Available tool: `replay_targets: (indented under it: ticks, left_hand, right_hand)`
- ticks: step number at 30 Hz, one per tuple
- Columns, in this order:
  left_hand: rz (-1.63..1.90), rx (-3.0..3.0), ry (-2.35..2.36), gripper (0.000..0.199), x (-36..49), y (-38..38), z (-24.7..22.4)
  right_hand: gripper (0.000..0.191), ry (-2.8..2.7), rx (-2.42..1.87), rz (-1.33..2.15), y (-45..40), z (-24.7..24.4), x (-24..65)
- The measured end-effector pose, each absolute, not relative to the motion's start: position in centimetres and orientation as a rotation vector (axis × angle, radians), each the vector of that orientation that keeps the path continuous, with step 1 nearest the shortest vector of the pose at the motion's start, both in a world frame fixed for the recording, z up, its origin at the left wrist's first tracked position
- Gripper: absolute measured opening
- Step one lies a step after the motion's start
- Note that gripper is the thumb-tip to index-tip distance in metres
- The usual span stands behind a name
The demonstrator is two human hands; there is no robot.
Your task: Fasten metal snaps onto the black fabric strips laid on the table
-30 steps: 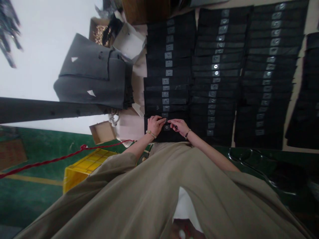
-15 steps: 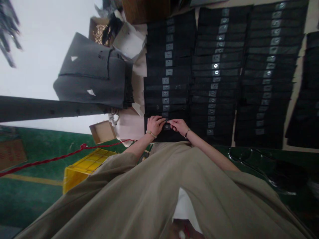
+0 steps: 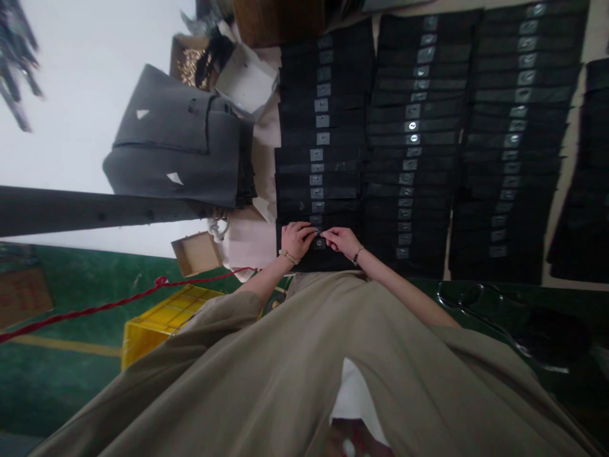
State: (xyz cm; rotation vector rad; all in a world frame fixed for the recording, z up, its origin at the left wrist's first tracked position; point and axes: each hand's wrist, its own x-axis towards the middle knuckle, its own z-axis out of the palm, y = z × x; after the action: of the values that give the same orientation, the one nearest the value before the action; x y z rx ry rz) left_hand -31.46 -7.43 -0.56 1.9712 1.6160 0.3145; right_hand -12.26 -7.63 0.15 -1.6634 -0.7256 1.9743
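Black cloth strip [image 3: 311,261] at bottom centre of the frame, beneath both hands, left hand [image 3: 297,240] and right hand [image 3: 340,240] curled inward, fingertips meeting at its grey tag [image 3: 320,243], any pinch too small to tell.

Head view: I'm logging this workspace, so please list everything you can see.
black fabric pieces: many, black with silver-grey labels, laid in long rows ahead of the person
fabric stack: one, dark grey, left of the rows
cardboard box: one, brown, holding gold bits, beyond the fabric stack
small cardboard box: one, brown, left of the hands
crate: one, yellow, lower left
cord: one, red, above the crate
pole: one, grey, across the left side
garment: one, khaki, worn by the person
left hand: one, on a black piece
right hand: one, on the same row
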Motion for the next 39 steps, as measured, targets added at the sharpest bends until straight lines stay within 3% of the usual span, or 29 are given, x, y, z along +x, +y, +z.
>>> replay_targets:
  ticks: [7, 12, 16, 21, 30, 34, 39]
  left_hand:
    - [0.331, 1.975, 1.649, 0.021, -31.3, -7.4, -0.5]
    - [0.251, 2.151, 1.408, 0.036, -31.2, -7.5, 0.3]
    - [0.268, 2.133, 1.34, 0.028, -30.9, -7.6, 1.2]
    - [0.33, 2.141, 1.344, 0.033, -30.7, -7.1, 0.0]
    - [0.269, 2.05, 1.723, 0.035, -30.3, -5.5, 0.0]
    - [0.239, 2.0, 1.755, 0.033, -30.2, -5.2, -0.2]
    - [0.249, 1.971, 1.742, 0.034, -30.3, -5.3, -0.5]
  right_hand:
    - [0.032, -0.742, -1.65, 1.977, -7.6, 0.4, -12.3]
    - [0.03, -0.773, -1.62, 1.993, -7.3, 0.6, -12.4]
    - [0.021, -0.757, -1.65, 2.04, -7.5, 2.0, -12.5]
    - [0.017, -0.657, -1.69, 2.071, -7.3, 2.3, -12.4]
    - [0.014, -0.488, -1.621, 2.064, -6.7, 3.0, -12.9]
    - [0.023, -0.486, -1.608, 2.049, -4.9, 2.6, -13.0]
    - [0.016, -0.551, -1.614, 2.031, -4.0, 1.5, -13.1]
